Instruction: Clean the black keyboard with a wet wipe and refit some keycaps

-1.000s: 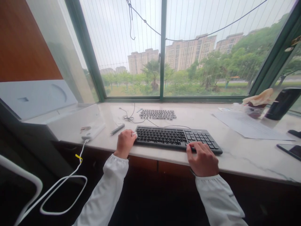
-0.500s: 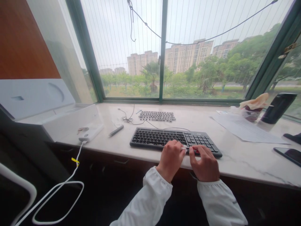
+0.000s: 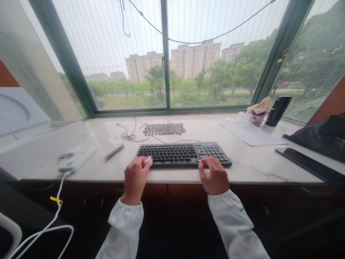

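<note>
A black keyboard [image 3: 172,163] lies near the front edge of the counter. Its left and middle sections look stripped of keycaps, while keys remain in the number pad on the right. My left hand [image 3: 136,178] is at the keyboard's front left corner, closed on a small crumpled white tissue [image 3: 148,161]. At the front right, below the number pad, my right hand [image 3: 214,175] grips the keyboard's edge, thumb in front and curled fingers on top. Removed keycaps [image 3: 164,129] lie in rows behind the keyboard.
A dark pen [image 3: 113,152] and a thin coiled cable [image 3: 128,136] lie to the left. Further left is a white power bank [image 3: 78,160] with a white cable. On the right are paper sheets [image 3: 252,133], a phone [image 3: 309,163], a black cylinder [image 3: 278,110] and dark cloth [image 3: 323,133].
My left hand has moved left along the keyboard's front edge with the tissue, away from my right hand. The right hand stays near the number pad. The view has turned right.
</note>
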`<state>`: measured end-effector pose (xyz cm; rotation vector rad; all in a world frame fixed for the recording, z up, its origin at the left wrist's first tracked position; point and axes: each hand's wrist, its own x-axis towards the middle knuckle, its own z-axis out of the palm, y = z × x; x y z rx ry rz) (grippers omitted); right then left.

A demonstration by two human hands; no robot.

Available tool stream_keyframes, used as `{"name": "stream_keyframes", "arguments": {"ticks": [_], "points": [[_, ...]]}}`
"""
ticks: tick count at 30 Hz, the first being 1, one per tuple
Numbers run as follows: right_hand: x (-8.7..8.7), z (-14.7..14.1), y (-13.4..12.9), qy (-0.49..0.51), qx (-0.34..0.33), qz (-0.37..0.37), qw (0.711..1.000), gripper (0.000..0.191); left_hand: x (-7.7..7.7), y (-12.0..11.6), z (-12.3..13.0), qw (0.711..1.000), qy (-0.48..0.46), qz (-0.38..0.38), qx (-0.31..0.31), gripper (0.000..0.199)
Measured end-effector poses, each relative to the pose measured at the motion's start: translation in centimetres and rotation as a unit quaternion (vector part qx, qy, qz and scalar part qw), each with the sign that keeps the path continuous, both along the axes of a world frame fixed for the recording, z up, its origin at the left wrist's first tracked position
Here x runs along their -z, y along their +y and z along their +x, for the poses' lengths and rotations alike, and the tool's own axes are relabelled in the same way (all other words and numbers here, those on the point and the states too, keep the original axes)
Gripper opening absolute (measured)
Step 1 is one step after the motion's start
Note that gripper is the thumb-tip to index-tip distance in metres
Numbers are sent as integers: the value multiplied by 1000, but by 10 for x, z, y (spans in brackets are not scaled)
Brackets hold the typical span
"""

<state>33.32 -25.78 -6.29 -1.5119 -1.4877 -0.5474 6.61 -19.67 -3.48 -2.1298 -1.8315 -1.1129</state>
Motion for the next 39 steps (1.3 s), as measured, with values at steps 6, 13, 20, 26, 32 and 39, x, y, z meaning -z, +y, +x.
{"name": "stream_keyframes", "arguments": {"ticks": [6,13,20,26,32,39], "points": [[0,0,-1,-5,-7,4,1000,11,-3,13,-49,994,30,-4,-103,20],[-7,-4,-4,24,-36,-25,999,16,-8,-11,-49,996,5,48,-70,24],[-30,-45,-7,150,-227,-101,957,21,-21,-44,11,985,-84,37,145,19],[-54,-62,28,209,-361,-209,884,40,-39,-30,40,961,-117,4,249,13],[-77,-55,86,290,-485,-253,785,52,-63,19,57,956,-130,-5,264,11],[-109,22,152,132,-235,-180,946,36,-89,92,81,968,40,-34,246,33]]}}
